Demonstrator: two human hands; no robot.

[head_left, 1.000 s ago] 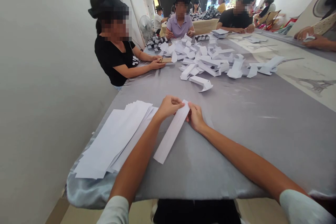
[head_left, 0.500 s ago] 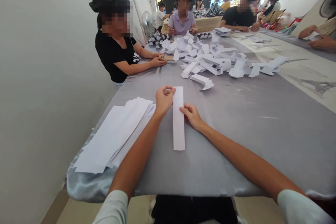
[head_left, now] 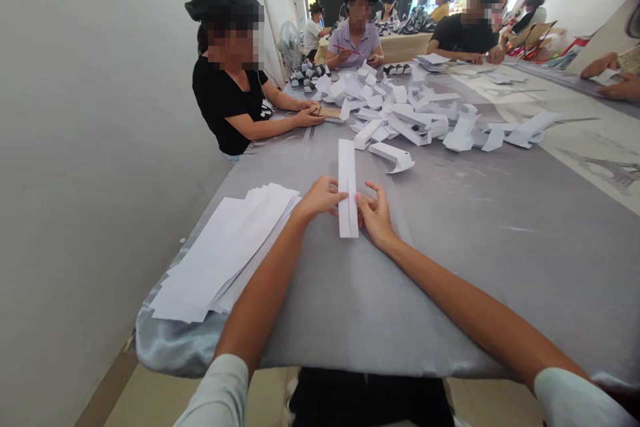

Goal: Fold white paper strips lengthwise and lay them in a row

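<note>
A long, narrow folded white paper strip [head_left: 347, 167] is held up in front of me above the grey tablecloth, with a lengthwise seam down its face. My left hand [head_left: 324, 197] grips its left edge, the thumb lying on the front. On the right edge, my right hand [head_left: 376, 215] pinches the strip with the thumb, its index finger raised and apart. Some fingers are hidden behind the paper. To the left of my left forearm lies a fanned stack of flat white paper sheets [head_left: 227, 247].
A heap of folded white paper pieces [head_left: 390, 107] lies beyond my hands. At the left, a co-worker in black [head_left: 225, 90] holds a brown, flat piece [head_left: 327, 112]. Other people sit around the grey table [head_left: 475, 267]. A wall [head_left: 90, 147] runs along the left side.
The paper strip has been lifted and shifted away from me. My left hand has slid down from near its top to its middle, level with my right hand. The view has shifted slightly.
</note>
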